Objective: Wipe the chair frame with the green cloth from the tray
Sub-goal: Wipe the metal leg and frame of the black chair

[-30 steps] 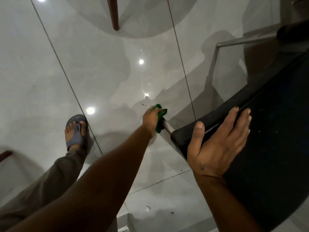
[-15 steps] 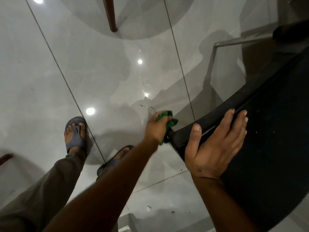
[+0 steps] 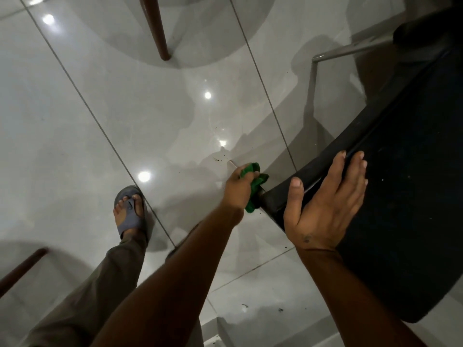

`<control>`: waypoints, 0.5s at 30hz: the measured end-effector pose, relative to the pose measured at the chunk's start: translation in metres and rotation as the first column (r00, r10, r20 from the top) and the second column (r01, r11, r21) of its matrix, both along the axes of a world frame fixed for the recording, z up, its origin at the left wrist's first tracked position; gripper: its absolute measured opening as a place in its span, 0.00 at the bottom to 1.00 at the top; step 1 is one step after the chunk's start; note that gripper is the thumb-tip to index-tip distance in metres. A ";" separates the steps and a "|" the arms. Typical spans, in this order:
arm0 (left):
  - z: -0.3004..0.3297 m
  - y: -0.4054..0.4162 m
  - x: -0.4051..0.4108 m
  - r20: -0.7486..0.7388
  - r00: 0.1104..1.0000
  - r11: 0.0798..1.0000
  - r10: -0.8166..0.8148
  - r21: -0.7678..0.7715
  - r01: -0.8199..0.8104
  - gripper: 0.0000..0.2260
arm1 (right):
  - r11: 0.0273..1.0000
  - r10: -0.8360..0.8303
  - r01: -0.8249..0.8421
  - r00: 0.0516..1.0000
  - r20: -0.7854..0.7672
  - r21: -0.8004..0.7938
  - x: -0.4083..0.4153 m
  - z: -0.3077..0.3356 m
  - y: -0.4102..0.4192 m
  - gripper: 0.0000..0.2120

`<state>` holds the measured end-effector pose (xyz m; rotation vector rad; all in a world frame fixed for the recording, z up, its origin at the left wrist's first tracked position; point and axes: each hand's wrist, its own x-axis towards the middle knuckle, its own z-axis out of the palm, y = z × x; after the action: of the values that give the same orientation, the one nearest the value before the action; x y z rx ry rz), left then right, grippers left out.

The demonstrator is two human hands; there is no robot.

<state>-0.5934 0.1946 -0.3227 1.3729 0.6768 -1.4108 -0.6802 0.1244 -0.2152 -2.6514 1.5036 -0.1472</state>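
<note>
A chair with a black seat [image 3: 406, 186] fills the right side, seen from above. My left hand [image 3: 238, 187] is closed around the green cloth [image 3: 255, 182], wrapped on a thin metal leg [image 3: 231, 163] of the chair just below the seat's corner. The leg's lower end shows beyond my fingers. My right hand [image 3: 325, 204] lies flat with fingers spread on the seat's front edge. Another metal frame bar [image 3: 350, 50] runs at the upper right.
Glossy grey floor tiles [image 3: 125, 108] reflect ceiling lights. My foot in a grey sandal [image 3: 129, 211] stands at the left. A brown wooden leg [image 3: 156, 28] stands at the top, another wooden leg [image 3: 22, 269] at the lower left. Small dirt specks [image 3: 280, 310] lie on the floor.
My left hand has slid the green cloth up the metal leg toward the seat corner, baring the leg's lower end. My right hand stayed on the seat edge.
</note>
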 end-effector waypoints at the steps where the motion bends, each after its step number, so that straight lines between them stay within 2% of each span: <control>1: 0.012 0.002 0.000 0.016 1.000 0.999 -0.014 -0.047 0.015 0.09 | 1.000 0.001 -0.001 1.000 -0.002 0.002 0.001 0.000 0.000 0.39; 5: 0.035 0.008 -0.003 0.058 0.997 0.993 -0.054 -0.099 0.059 0.11 | 1.000 -0.010 0.010 1.000 -0.002 0.007 0.001 0.001 0.000 0.38; 7: 0.028 0.005 0.003 0.096 0.986 0.985 -0.136 -0.090 0.145 0.14 | 1.000 -0.013 0.013 1.000 0.007 0.008 0.002 0.000 0.000 0.38; 11: -0.005 -0.008 0.024 0.070 0.952 0.954 -0.298 0.044 0.296 0.19 | 1.000 -0.006 0.006 1.000 -0.005 0.009 0.000 -0.001 -0.001 0.39; 15: -0.026 -0.021 0.043 0.050 0.883 0.877 -0.467 0.156 0.455 0.16 | 1.000 -0.012 0.012 1.000 0.014 0.002 -0.001 -0.002 -0.001 0.38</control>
<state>-0.5504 0.1732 -0.3485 1.7802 0.4065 -1.6861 -0.6808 0.1235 -0.2176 -2.6341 1.5152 -0.1653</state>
